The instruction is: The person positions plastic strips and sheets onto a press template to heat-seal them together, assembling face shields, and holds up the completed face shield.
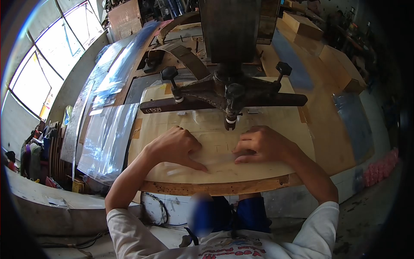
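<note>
A pale yellowish board (198, 175) with taped edges lies under a dark metal press head (233, 88) with a crossbar. My left hand (179, 146) rests on the board's left half, thumb stretched toward the middle and apart from the bent fingers. Opposite it, my right hand (263, 146) touches the right half, its fingers curved and a gap showing above the thumb. Between the hands are small line marks and faint glossy reflections; whether a thin clear film lies there I cannot tell. Neither hand visibly grips anything.
Stacked clear plastic sheets (105, 142) lie on the left. Cardboard boxes (340, 67) and bluish plastic sheets (353, 125) sit on the right. The press's black knobs (169, 73) overhang the board beyond my hands. A wooden edge (215, 188) runs along the front.
</note>
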Demonstrator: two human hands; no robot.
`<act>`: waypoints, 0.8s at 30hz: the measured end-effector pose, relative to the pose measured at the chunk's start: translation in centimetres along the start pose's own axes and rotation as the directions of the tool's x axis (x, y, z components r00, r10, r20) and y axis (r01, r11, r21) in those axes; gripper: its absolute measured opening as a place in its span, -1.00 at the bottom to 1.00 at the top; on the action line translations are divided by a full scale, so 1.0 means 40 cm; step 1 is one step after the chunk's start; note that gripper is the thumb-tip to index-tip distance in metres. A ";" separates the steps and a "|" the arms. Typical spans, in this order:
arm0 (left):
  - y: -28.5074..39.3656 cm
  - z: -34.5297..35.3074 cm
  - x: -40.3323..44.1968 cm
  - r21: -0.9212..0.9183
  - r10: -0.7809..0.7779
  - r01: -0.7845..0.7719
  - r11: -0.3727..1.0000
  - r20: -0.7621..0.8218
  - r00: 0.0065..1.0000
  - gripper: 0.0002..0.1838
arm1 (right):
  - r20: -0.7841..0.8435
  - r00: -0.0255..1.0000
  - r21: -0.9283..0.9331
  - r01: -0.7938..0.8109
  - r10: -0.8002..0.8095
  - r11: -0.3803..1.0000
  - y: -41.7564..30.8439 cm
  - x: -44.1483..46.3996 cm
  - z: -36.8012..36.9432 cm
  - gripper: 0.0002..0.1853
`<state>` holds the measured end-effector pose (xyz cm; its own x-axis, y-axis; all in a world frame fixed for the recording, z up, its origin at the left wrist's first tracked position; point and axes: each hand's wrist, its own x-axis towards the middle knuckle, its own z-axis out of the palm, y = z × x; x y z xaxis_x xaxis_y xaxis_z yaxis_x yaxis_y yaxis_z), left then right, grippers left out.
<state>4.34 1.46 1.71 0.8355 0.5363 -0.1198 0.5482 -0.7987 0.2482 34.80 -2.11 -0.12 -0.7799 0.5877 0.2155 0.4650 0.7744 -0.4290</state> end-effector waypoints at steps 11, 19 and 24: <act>-0.001 0.007 -0.002 -0.028 0.009 -0.010 1.000 -0.039 0.999 -0.21 | -0.009 1.000 -0.001 0.004 -0.004 1.000 0.000 0.001 0.000 -0.66; -0.004 0.009 -0.003 -0.038 0.012 -0.013 0.999 -0.046 0.999 -0.21 | -0.013 1.000 -0.007 0.018 -0.018 1.000 0.002 0.002 0.001 -0.67; -0.004 0.010 -0.003 -0.030 0.010 -0.011 0.999 -0.040 0.999 -0.21 | 0.030 1.000 0.017 -0.011 0.010 1.000 0.001 0.001 -0.003 -0.60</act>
<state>4.18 1.41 1.29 0.8387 0.5390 -0.0784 0.5375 -0.7960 0.2781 34.84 -2.01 -0.01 -0.7872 0.5883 0.1850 0.4661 0.7640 -0.4462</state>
